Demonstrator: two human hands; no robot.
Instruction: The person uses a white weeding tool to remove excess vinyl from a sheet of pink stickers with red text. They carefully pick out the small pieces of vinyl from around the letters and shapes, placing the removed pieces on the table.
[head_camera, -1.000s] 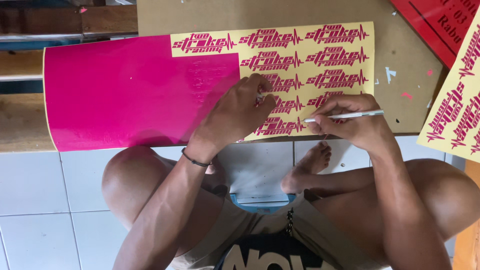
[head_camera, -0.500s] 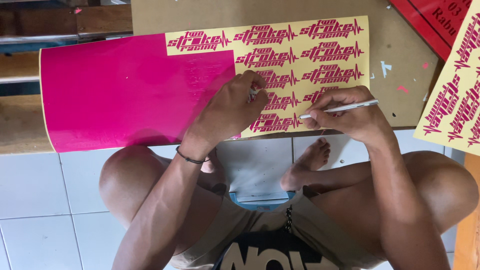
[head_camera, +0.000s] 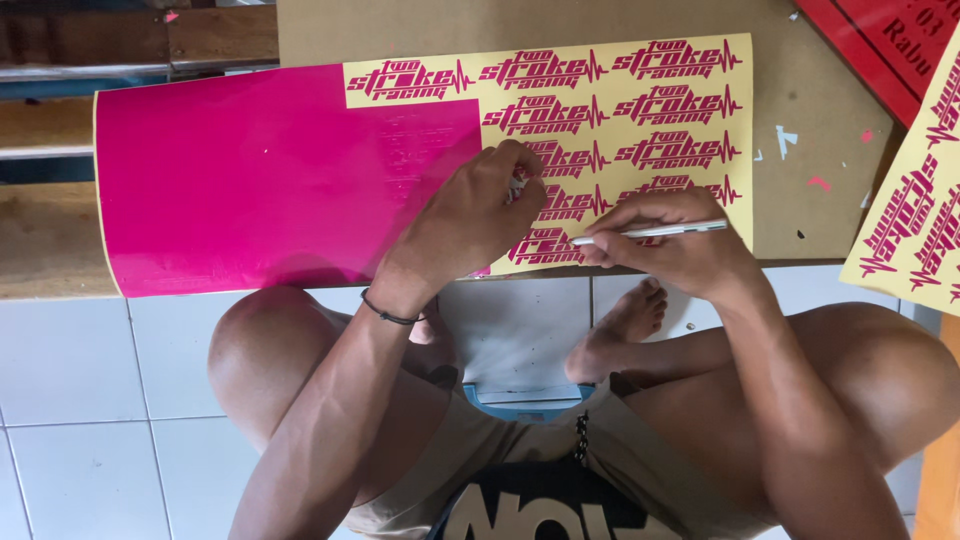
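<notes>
Weeding pink decals off a vinyl sheet

Your left hand (head_camera: 470, 220) pinches a scrap of pink vinyl (head_camera: 518, 183) against the pink vinyl sheet (head_camera: 280, 180), which lies flat on the brown table (head_camera: 820, 100). Your right hand (head_camera: 670, 245) grips a slim white tool (head_camera: 650, 232), its tip at the lowest decal on the sheet's yellow backing (head_camera: 740, 130).

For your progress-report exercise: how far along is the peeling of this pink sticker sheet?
Done: the right part of the sheet shows pink logos on bare yellow backing. In hand: the left hand pinches pink scrap at the lower logos, and the right hand holds a thin silver tool there. Left: the solid pink area on the left is unpeeled.
</notes>
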